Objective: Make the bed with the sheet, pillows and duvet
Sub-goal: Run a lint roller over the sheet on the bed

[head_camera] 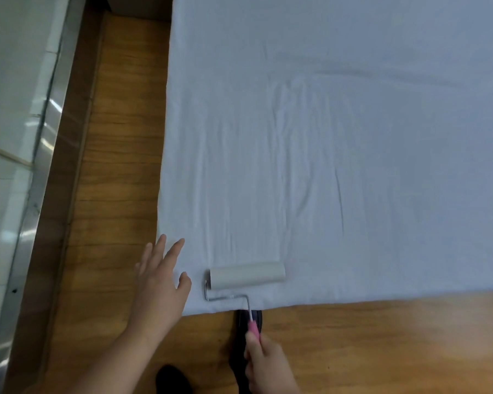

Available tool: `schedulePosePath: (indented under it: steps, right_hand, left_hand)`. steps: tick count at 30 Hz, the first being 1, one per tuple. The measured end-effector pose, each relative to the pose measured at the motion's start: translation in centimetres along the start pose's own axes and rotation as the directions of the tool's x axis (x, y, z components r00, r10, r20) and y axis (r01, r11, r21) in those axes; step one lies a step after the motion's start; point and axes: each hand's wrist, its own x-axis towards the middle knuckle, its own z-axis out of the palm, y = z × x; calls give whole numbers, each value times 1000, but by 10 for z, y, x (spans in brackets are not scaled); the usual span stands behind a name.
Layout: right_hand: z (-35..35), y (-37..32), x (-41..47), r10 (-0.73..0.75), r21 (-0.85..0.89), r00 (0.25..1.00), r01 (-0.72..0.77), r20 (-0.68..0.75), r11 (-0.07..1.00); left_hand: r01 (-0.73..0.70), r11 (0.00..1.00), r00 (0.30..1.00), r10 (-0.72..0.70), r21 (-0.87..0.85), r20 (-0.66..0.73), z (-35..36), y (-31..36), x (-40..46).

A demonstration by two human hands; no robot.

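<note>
The right hand (264,362) grasps the lint roller (246,275) by its pink handle, roller crosswise on the sheet (353,166) (near corner); the left hand (160,282) hovers released beside it.

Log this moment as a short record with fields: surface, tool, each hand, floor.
surface: pale sheet spread flat, creased near the corner
tool: lint roller lying on the sheet near the bed's corner, pink handle toward the person
right hand: grips the roller's handle
left hand: fingers spread over the sheet's corner
floor: wood
</note>
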Motion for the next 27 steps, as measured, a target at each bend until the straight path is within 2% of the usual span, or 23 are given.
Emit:
schedulePosePath:
  steps: [2,3,4,5,6,8,9,13,16,20,22,24,27]
  right_hand:
    - [-8,43,44,119,-78,989,-112,90,991]
    - [-2,51,51,177,-6,982,-177,68,984]
    - [-5,52,35,200,32,974,-204,107,978]
    - [4,41,13,163,63,983,-169,87,984]
    - [4,17,-10,97,29,995,-98,19,995]
    - [-1,-47,-21,-1,163,999,8,-46,987]
    - [-8,-68,-14,-21,241,999,26,-25,970]
    - [-11,-152,36,6,478,1000,4,-20,878]
    - [-38,-232,63,-12,535,1000,22,-22,845]
    - [-86,-314,91,5,437,998,21,-58,899]
    - [-106,-331,95,-11,396,998,35,-64,918]
    - [-110,-322,94,-48,354,998,58,-38,933]
    - [-89,-265,88,-79,340,996,91,-49,936]
  left_hand:
    - [-3,1000,1000,3,-4,-10,-1,-4,-4]
    - [-1,1000,1000,1,-4,-15,-2,-6,-6]
    - [4,1000,1000,-4,-2,-15,-3,-8,-7]
    - [10,1000,1000,-10,1,-12,-3,-11,-8]
    - [13,1000,1000,-13,7,-7,-3,-13,-9]
    - [11,1000,1000,-11,13,-5,-3,-16,-9]
    - [16,1000,1000,-15,10,-8,-3,-17,-10]
    - [33,999,999,-33,15,-15,-4,-16,-12]
    - [46,998,999,-45,38,-22,-4,-14,-9]
    - [67,997,998,-66,45,-24,-3,-10,0]
    - [49,997,999,-47,63,-27,-1,-9,4]
    - [37,996,999,-35,81,-26,1,-7,10]
    - [34,998,999,-33,57,-19,2,3,13]
